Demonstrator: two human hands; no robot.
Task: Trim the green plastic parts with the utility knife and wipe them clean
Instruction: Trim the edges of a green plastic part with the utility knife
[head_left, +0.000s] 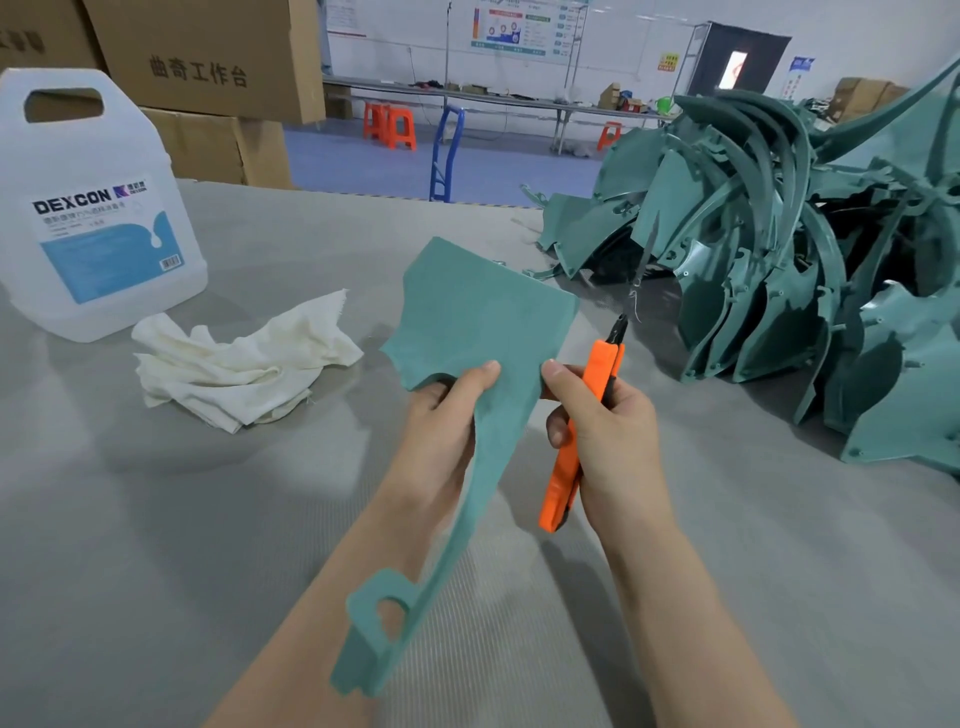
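A green plastic part (483, 322), a wide textured panel with a long curved tail ending in a looped tab, is held up over the grey table. My left hand (447, 421) grips its lower edge, thumb on the front face. My right hand (602, 431) grips an orange utility knife (574, 441) just right of the part, blade end pointing up and away, and its thumb rests on the panel's right edge. A thin shaving hangs near the blade tip. A crumpled white cloth (244, 364) lies on the table to the left.
A heap of green plastic parts (769, 270) fills the right of the table (156, 519). A translucent DEXCON liquid jug (88, 208) stands at far left, with cardboard boxes (208, 67) behind it. Orange stools and workbenches are far back.
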